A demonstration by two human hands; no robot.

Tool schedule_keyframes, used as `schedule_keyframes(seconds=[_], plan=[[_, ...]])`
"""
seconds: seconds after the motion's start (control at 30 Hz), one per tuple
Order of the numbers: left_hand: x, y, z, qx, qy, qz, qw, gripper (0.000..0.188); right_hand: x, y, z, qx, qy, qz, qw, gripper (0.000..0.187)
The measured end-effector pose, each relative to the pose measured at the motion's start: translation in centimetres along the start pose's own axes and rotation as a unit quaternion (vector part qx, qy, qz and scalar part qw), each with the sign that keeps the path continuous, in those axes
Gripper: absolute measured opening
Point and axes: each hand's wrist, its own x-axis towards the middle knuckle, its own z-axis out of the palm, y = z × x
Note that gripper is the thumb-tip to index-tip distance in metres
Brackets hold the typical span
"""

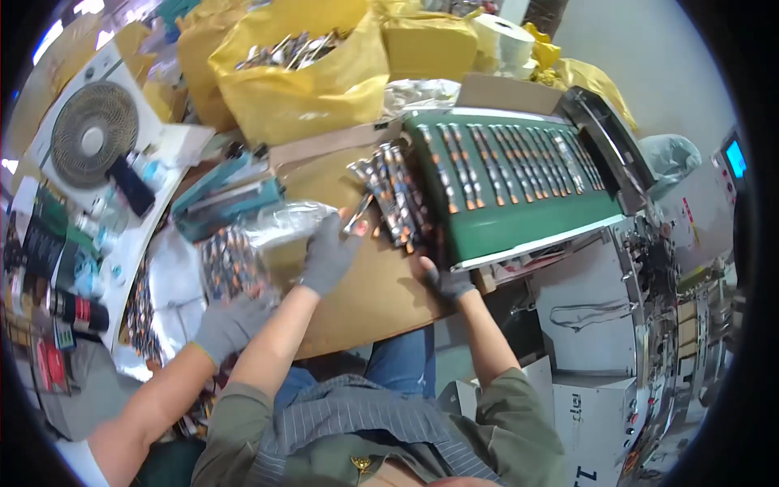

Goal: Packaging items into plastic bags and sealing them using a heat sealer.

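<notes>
My left hand, in a grey glove with bare fingertips showing, is closed on a slim stick-like piece above the brown tabletop. Just beyond it lies a heap of similar slim pieces, dark, silver and orange. My right hand, also in a grey glove, is at the heap's near end, beside the green conveyor belt's corner. Its thumb stands apart from the fingers and I see nothing in it; the fingers are partly hidden. On the green belt several slim pieces lie in a spaced row.
At left, a co-worker's gloved hand reaches to a bundle of slim pieces beside clear plastic bags. A teal holder stands behind. Yellow sacks line the back; a fan and bottles occupy the left.
</notes>
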Motion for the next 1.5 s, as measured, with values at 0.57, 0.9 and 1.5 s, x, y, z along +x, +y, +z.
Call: schedule_keyframes(seconds=[0.57,0.9,1.5], plan=[[0.4,-11.6,4.5,-0.186,0.046,-0.170,0.967,0.067,1.1,-13.2,7.4,0.264,0.054,0.032,0.963,0.082],[-2.8,-22.1,-1.1,0.056,0.021,-0.095,0.994,0.064,-8.8,-9.5,3.1,-0.042,0.061,0.075,0.994,0.073],[-4.1,-20.3,-0.2,0.092,0.073,-0.104,0.988,0.058,-8.2,-9.1,4.8,-0.067,0.029,0.018,0.997,0.077]])
